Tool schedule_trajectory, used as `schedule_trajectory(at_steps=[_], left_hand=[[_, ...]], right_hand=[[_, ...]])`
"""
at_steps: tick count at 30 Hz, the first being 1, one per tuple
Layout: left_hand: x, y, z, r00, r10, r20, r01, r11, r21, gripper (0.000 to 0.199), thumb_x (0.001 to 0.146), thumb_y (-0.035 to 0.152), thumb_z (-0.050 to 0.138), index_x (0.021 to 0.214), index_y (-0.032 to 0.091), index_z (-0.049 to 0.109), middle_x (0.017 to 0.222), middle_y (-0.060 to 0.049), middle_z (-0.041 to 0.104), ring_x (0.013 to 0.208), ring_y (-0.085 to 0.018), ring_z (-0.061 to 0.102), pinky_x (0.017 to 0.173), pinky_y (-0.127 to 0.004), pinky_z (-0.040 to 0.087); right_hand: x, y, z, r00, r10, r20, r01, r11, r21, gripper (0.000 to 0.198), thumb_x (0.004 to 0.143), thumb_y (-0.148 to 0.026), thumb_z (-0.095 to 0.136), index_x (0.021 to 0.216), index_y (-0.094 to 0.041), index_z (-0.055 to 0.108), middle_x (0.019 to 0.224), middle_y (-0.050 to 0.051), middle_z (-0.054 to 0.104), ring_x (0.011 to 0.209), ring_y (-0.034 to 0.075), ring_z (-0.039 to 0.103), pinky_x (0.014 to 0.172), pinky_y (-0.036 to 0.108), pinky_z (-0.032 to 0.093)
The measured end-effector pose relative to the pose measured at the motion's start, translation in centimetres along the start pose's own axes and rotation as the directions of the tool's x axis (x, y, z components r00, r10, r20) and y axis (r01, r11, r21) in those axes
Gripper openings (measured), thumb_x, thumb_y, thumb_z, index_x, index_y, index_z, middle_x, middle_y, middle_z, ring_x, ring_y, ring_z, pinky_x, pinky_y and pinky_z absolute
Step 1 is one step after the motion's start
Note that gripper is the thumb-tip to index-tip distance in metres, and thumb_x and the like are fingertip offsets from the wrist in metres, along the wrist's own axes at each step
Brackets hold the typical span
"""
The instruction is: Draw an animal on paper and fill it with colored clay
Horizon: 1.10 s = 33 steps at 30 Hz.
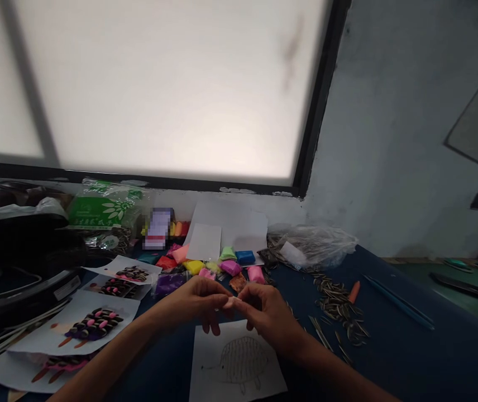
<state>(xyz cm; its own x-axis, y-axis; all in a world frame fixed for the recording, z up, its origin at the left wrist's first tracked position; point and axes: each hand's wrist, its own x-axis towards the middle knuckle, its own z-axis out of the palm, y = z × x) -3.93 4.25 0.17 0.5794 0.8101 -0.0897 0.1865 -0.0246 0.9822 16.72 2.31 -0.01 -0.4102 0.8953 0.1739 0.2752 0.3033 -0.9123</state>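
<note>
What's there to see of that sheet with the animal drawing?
The white paper sheet lies flat on the dark blue table. Its dark line drawing shows a round animal: pointed snout, wavy body lines, small legs. The left hand and right hand partly hide its upper edge; whether they touch it is unclear.

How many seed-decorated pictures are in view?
4, overlapping at lower left: farthest picture, then second picture, third picture, and nearest picture, partly covered. More may be hidden underneath.

Two hands (202, 300) (269, 314), one pale pink piece (232, 302), one pencil drawing (245, 360), four seed-decorated cards (94, 324), one orange stick (354, 292).
</note>
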Motion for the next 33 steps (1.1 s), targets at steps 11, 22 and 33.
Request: schedule_trajectory(at_steps=[11,22,33], left_hand=[[0.18,-0.81,-0.52,1.000,-0.011,0.004,0.011,0.999,0.031,0.054,0.073,0.068,0.082,0.075,0.015,0.072,0.066,-0.002,0.071,0.046,-0.011,0.063,0.043,-0.019,0.045],[0.37,-0.76,0.00,1.000,-0.011,0.028,0.011,0.999,0.031,0.058,0.069,0.069,0.083,0.087,0.017,0.066,0.073,-0.003,0.075,0.050,-0.015,0.067,0.047,-0.023,0.050],[0.24,-0.43,0.00,0.998,-0.024,0.053,0.023,0.999,0.024,0.057,0.069,0.070,0.083,0.080,0.015,0.074,0.076,-0.005,0.076,0.058,-0.017,0.072,0.052,-0.024,0.053]], right_hand=[[-0.26,-0.22,-0.05,1.000,-0.003,0.003,0.003,1.000,0.006,0.040,0.097,-0.045,0.060,0.121,-0.015,0.071,0.099,0.009,0.073,0.058,0.011,0.063,0.048,0.022,0.046],[-0.18,0.17,0.23,1.000,-0.019,0.024,0.019,1.000,0.010,0.022,0.091,-0.028,0.064,0.076,-0.014,0.072,0.071,0.004,0.070,0.054,0.012,0.059,0.050,0.023,0.048],[-0.15,0.33,0.42,0.998,-0.001,0.068,0.000,1.000,0.008,0.020,0.088,-0.032,0.071,0.077,-0.015,0.067,0.070,0.001,0.067,0.055,0.011,0.059,0.050,0.021,0.048]])
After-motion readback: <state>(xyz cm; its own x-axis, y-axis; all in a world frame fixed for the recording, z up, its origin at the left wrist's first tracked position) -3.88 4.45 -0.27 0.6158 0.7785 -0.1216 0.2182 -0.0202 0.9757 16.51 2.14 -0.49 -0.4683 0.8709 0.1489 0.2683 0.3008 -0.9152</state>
